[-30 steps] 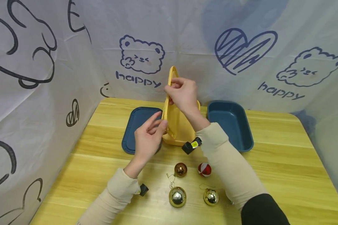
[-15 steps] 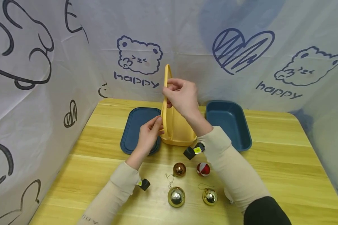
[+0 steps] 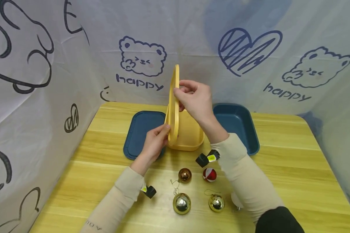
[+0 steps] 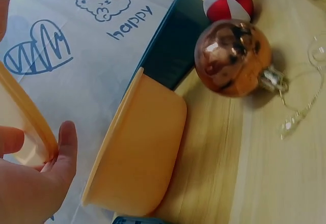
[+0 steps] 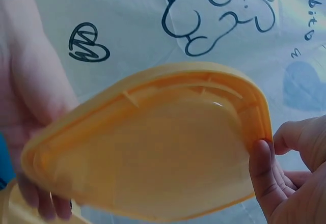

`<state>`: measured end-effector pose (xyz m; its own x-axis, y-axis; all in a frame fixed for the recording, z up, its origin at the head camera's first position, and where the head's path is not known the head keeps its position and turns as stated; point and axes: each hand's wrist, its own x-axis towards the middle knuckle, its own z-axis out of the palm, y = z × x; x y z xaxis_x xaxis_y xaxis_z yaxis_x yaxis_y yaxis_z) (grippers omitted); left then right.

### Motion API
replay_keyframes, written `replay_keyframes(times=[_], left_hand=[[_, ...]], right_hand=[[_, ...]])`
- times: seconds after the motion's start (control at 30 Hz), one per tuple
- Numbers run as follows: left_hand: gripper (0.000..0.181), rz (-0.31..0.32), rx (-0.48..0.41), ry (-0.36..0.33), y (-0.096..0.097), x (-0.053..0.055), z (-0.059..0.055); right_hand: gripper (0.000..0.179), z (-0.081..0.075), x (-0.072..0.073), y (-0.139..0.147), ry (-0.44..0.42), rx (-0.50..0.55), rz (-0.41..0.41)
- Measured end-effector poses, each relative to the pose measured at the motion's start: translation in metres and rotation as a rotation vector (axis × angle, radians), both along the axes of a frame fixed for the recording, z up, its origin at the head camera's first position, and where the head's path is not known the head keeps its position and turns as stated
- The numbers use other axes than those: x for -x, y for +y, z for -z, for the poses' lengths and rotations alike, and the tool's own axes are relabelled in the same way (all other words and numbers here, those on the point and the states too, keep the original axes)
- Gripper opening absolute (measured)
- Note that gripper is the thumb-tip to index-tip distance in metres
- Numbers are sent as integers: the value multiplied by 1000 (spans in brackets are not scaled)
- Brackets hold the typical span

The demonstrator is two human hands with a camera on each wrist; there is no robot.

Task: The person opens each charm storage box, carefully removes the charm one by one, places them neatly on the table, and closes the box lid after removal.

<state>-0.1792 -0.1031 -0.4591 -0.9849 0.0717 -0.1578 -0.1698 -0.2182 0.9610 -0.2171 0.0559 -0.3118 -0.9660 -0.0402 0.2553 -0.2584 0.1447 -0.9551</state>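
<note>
Both hands hold a yellow lid (image 3: 173,110) on edge above a yellow plastic box (image 3: 191,137). My left hand (image 3: 154,144) pinches the lid's lower near end between thumb and fingers. Higher up, on the right side, the thumb and fingers of my right hand (image 3: 196,100) grip its rim. The right wrist view shows the ribbed inner side of the lid (image 5: 147,152), with the left hand (image 5: 38,96) at its far end. In the left wrist view the yellow box (image 4: 140,147) stands apart from the lid. Much of the box opening is hidden behind lid and hands.
A dark blue lid (image 3: 144,132) lies left of the yellow box, and a dark blue box (image 3: 237,126) stands right. Nearer are a copper ball ornament (image 3: 185,175), a red-and-white ball (image 3: 209,175) and two gold ball ornaments, one large (image 3: 181,203), one smaller (image 3: 216,203).
The yellow lid has turned, so its outer face shows more toward the left in the head view. My right hand has shifted slightly right with it. Both hands keep their hold.
</note>
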Motion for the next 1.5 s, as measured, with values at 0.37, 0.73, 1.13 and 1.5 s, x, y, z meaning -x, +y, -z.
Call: replay_keyframes(times=[0.37,0.73,1.13,1.5], left_hand=[[47,-116,183,115,-12,-2,3],[46,-198,267,164,-22,0,0],[49,-214,314,282,-21,1,1],[50,-221,396,293,-19,2,3]], right_hand=[[30,14,5,33,-60,-6,69],[33,45,11,59,-158,-56,142],[41,79,18,76,-277,-156,160],[43,108,23,80,-309,-240,133]])
